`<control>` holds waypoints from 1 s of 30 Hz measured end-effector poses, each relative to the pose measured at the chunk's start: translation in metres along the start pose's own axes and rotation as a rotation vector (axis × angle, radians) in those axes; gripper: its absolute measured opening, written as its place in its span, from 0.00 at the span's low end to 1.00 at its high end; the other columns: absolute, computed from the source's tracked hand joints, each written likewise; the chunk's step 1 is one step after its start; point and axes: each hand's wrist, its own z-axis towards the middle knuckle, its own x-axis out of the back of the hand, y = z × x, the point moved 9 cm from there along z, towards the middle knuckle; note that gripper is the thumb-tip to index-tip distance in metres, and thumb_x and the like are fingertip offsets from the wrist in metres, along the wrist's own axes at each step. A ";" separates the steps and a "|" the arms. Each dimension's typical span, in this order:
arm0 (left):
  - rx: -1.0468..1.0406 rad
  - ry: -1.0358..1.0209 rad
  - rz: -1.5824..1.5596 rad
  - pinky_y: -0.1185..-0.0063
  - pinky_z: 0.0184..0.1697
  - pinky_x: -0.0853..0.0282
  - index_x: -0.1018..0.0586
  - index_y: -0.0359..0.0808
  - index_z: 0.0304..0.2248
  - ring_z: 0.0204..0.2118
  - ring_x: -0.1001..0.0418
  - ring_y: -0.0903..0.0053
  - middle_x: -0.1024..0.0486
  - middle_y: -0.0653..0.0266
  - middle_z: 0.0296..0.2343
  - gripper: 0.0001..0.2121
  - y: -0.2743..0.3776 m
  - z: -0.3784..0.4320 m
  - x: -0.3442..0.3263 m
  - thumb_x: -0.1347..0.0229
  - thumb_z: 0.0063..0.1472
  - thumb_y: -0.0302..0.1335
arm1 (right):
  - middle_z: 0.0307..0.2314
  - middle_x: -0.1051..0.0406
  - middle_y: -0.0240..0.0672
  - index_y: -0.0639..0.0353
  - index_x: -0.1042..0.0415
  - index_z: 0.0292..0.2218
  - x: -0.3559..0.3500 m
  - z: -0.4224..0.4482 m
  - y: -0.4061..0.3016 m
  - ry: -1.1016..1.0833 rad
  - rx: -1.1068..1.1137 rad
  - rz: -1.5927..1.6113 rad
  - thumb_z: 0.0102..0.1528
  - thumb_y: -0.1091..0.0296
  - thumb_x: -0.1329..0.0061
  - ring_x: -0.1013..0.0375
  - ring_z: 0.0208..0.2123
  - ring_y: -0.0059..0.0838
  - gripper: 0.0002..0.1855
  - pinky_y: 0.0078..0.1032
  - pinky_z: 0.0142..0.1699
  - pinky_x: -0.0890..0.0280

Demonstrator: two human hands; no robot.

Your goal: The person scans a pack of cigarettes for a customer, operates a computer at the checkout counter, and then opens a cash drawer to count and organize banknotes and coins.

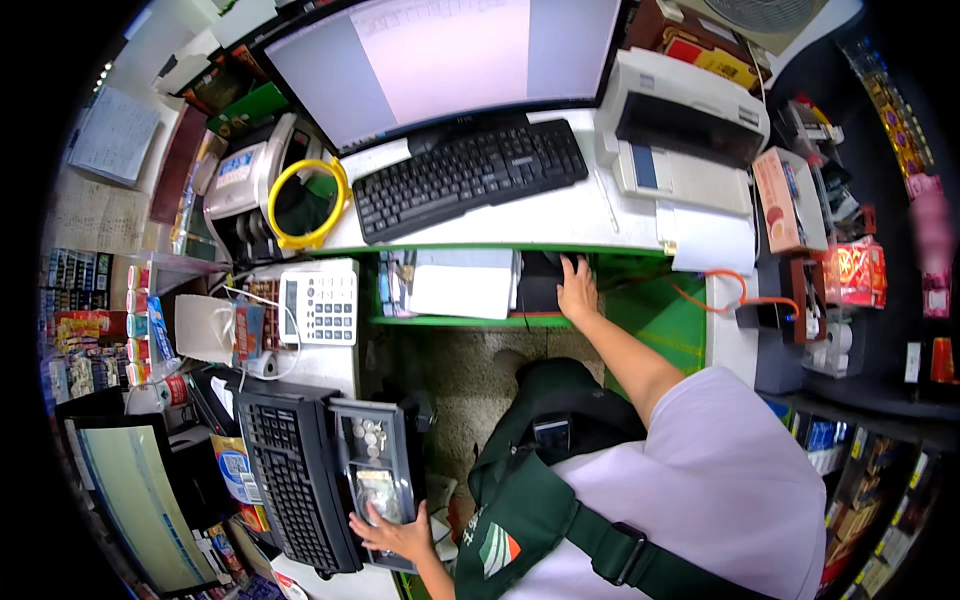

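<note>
My left hand (pixel 394 534) is spread over the near end of a dark grey cash tray (pixel 409 465) with a clear cover, and nothing is held in it. Inside the tray are several coins (pixel 369 435) and banknotes (pixel 375 491). My right hand (pixel 579 289) reaches onto the black mouse pad (pixel 538 281) in the open green shelf under the desk. By its fingertips is a dark rounded thing, perhaps a computer mouse (pixel 553 257), partly hidden. Whether the fingers grip it is unclear. Papers (pixel 461 289) lie left of the pad.
A black keyboard (pixel 469 176) lies before a lit monitor (pixel 450 67), with a printer (pixel 682 127) to the right. At left are a banknote counter (pixel 244 180), a yellow-rimmed round mirror (pixel 309 202), a calculator (pixel 319 300), a second keyboard (pixel 289 480) and another screen (pixel 142 495). An orange cable (pixel 701 296) crosses the right side.
</note>
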 end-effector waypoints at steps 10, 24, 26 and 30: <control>0.321 -0.014 0.256 0.48 0.48 0.61 0.50 0.47 0.54 0.56 0.61 0.56 0.61 0.54 0.54 0.40 -0.059 0.082 -0.015 0.51 0.45 0.54 | 0.36 0.36 0.49 0.63 0.36 0.40 -0.033 0.069 -0.002 0.005 0.091 -0.067 0.46 0.57 0.53 0.35 0.38 0.45 0.22 0.37 0.42 0.38; 0.137 0.280 0.111 0.54 0.47 0.53 0.41 0.37 0.48 0.50 0.49 0.51 0.48 0.44 0.48 0.32 0.031 0.080 0.029 0.50 0.47 0.48 | 0.34 0.35 0.47 0.59 0.33 0.37 -0.038 0.072 0.021 0.074 -0.029 0.027 0.45 0.59 0.54 0.36 0.37 0.46 0.17 0.40 0.41 0.40; -0.006 0.298 0.029 0.59 0.47 0.51 0.36 0.36 0.44 0.46 0.44 0.51 0.44 0.43 0.46 0.27 0.061 0.063 0.027 0.46 0.47 0.41 | 0.34 0.35 0.47 0.58 0.33 0.37 -0.037 0.072 0.019 0.110 0.005 0.040 0.45 0.60 0.54 0.36 0.37 0.46 0.17 0.40 0.41 0.40; -0.115 0.102 -0.149 0.63 0.47 0.49 0.36 0.34 0.44 0.46 0.44 0.50 0.43 0.41 0.45 0.26 0.094 0.024 -0.016 0.47 0.47 0.40 | 0.34 0.36 0.47 0.57 0.34 0.36 -0.042 0.075 0.023 0.087 0.002 0.083 0.45 0.61 0.55 0.37 0.37 0.47 0.16 0.40 0.42 0.41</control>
